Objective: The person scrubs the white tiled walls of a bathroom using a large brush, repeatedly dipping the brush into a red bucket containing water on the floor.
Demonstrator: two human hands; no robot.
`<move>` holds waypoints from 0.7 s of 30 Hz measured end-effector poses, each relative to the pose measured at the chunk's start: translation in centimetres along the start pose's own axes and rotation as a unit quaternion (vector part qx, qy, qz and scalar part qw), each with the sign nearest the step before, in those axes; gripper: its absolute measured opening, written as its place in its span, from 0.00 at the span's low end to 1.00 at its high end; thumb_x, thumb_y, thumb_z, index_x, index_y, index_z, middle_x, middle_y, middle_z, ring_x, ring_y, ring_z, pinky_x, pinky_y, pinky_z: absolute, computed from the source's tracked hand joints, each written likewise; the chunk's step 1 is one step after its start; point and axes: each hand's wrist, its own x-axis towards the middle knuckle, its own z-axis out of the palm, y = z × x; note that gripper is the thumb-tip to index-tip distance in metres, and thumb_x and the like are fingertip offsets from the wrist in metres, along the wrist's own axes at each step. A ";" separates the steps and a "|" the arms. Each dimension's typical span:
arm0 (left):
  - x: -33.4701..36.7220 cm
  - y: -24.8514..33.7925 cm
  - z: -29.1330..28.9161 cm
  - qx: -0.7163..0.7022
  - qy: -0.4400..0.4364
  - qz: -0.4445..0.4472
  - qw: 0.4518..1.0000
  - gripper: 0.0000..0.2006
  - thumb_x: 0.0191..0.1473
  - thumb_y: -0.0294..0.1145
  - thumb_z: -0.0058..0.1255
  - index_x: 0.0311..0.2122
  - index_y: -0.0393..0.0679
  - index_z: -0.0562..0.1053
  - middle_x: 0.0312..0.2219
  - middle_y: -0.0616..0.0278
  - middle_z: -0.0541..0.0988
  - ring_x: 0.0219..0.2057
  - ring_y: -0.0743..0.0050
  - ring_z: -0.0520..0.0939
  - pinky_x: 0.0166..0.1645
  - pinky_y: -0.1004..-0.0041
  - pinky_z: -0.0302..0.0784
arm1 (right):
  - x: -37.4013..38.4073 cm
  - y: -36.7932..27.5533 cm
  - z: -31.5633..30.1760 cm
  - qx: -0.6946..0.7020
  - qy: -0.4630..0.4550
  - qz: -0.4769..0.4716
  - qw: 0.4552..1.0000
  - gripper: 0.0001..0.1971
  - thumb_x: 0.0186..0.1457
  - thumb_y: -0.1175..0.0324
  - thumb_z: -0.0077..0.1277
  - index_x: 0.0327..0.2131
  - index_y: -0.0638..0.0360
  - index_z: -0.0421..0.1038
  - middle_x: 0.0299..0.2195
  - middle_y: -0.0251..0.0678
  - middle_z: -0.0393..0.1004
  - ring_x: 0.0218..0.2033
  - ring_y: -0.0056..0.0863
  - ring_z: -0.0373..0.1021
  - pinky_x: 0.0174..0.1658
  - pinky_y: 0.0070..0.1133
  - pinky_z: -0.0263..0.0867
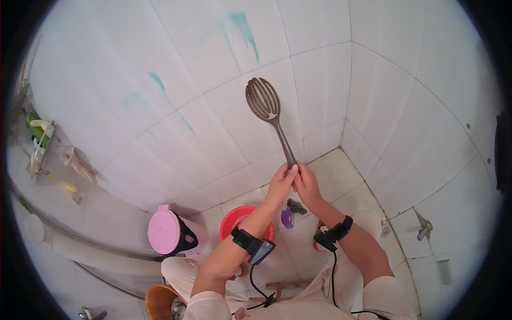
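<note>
Gripping a dark slotted spoon (276, 123) by its handle end with left hand (279, 184) and right hand (308, 186), closed and pressed together. Extends far and slightly left from the hands, toward the white tiled wall (320, 88); cannot tell if touching. Note red basin (227, 222) on floor (332, 176) left of hands, pink lidded bin (164, 231) farther left.

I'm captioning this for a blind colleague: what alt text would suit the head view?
A person's left hand and right hand together hold up a dark slotted tool by its handle, its oval head before a white tiled wall with teal streaks. Below are a pink-lidded bin and a red basin.
</note>
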 end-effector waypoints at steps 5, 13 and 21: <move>-1.1 1.7 1.7 0.081 0.028 0.023 0.996 0.13 0.54 0.39 0.42 0.37 0.40 0.69 0.24 0.68 0.71 0.24 0.83 0.70 0.32 0.82 0.66 | -1.3 -1.3 -2.0 0.058 -0.037 -0.039 0.997 0.10 0.52 0.69 0.40 0.37 0.61 0.58 0.22 0.41 0.69 0.19 0.33 0.67 0.23 0.26 0.61; 1.3 17.4 -9.5 0.364 0.173 0.232 0.885 0.13 0.52 0.39 0.44 0.23 0.40 0.68 0.11 0.67 0.68 0.11 0.86 0.65 0.16 0.82 0.60 | -0.2 -0.1 -3.6 -0.023 -0.027 -0.005 0.999 0.10 0.49 0.64 0.47 0.30 0.60 0.62 0.22 0.38 0.71 0.22 0.31 0.68 0.26 0.24 0.63; 3.5 27.1 -13.8 0.549 0.315 0.187 0.751 0.24 0.50 0.52 0.42 0.18 0.39 0.68 0.06 0.66 0.65 0.09 0.82 0.65 0.15 0.78 0.58 | 0.7 0.3 -4.3 -0.056 -0.023 -0.010 0.998 0.11 0.48 0.62 0.48 0.29 0.59 0.63 0.22 0.38 0.71 0.21 0.33 0.68 0.25 0.25 0.63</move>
